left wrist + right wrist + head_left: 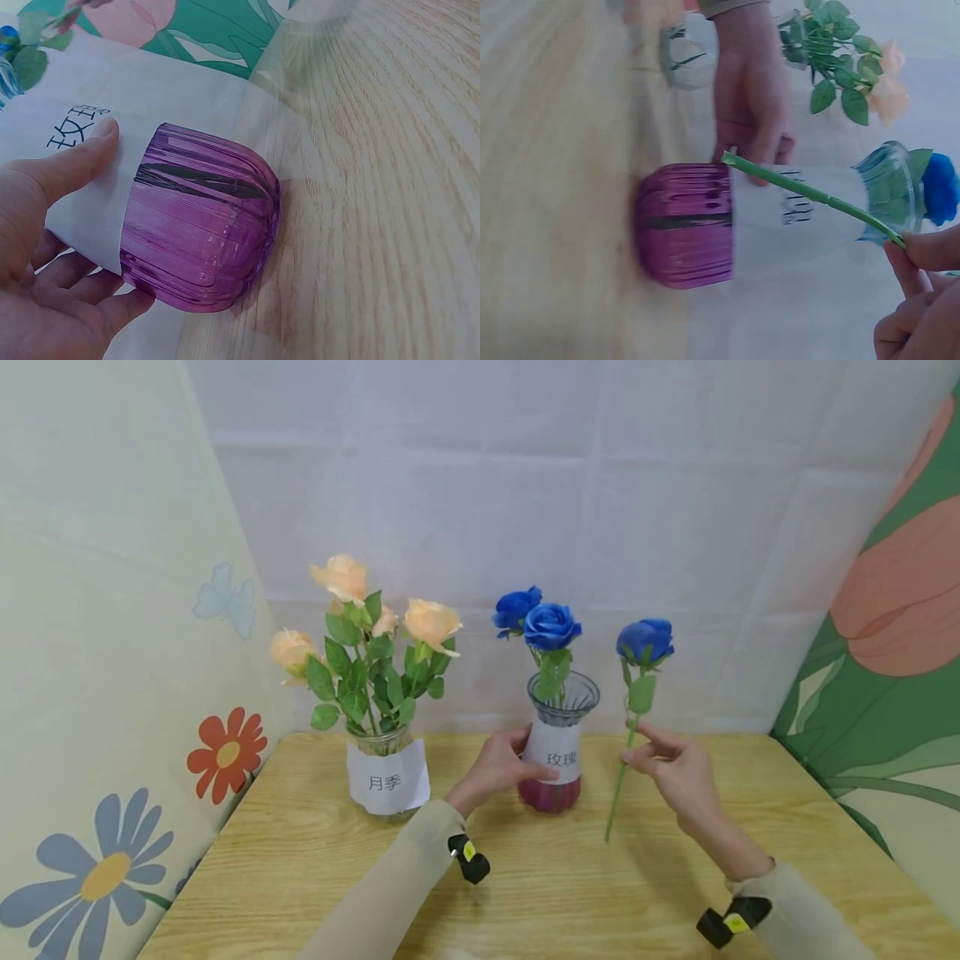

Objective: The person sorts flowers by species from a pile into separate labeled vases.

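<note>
In the head view a glass vase (551,793), blue at its rim and purple at its base, stands upright with a white paper label around it and two blue roses (552,627) inside. My left hand (498,768) grips it from the left, thumb across the label; the left wrist view shows the fingers wrapped under the purple part (202,225). To the right of this vase, my right hand (675,772) pinches the green stem of a single blue rose (645,642), bloom up, between thumb and fingers. The right wrist view shows its cut stem end (731,159) hanging free.
A clear glass vase (386,781) with a white label holds several peach roses (432,622) on the left. Both vases stand on the wood-grain table (525,893). A pale cloth (480,510) hangs behind, with flower-patterned panels (900,585) at the sides.
</note>
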Action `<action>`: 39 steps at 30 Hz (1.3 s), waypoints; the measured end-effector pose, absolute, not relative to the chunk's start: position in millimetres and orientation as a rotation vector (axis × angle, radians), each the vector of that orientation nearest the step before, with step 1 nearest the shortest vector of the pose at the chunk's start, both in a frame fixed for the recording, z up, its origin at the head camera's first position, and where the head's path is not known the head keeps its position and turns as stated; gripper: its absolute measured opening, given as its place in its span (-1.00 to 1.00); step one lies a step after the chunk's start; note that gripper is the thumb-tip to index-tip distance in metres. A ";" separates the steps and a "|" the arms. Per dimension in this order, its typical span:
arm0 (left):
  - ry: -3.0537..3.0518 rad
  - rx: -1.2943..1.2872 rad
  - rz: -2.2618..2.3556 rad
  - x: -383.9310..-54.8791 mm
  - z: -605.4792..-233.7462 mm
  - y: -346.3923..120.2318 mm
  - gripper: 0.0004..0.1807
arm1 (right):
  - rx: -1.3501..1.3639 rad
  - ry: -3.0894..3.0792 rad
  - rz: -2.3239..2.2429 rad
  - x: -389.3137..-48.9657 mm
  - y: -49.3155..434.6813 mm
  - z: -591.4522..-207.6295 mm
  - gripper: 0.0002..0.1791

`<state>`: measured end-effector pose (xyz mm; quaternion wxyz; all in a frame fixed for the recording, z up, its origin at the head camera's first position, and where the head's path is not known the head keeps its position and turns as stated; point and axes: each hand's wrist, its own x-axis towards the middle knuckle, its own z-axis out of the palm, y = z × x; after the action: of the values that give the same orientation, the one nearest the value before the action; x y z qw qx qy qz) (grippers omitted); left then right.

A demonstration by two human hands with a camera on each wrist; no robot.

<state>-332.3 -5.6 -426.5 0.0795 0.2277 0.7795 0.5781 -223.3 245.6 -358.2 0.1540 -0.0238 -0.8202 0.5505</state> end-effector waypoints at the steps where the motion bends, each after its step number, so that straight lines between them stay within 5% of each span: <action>1: 2.331 0.682 1.730 -332.4 -426.6 -5.3 -0.16 | -0.052 -2.318 1.575 -225.8 244.7 -353.0 -0.39; 21: 2.337 0.709 1.743 -333.6 -428.5 -6.3 -0.17 | 0.076 -1.836 1.724 -285.2 226.0 -248.6 -0.43; 39: 2.338 0.717 1.735 -332.3 -426.7 -6.0 -0.20 | 0.260 -2.148 1.243 -304.2 202.3 -311.8 -0.55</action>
<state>-332.3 -6.0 -426.7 0.0715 0.2384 0.7778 0.5771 -304.2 202.3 -311.8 0.3175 0.0988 -0.8162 0.4725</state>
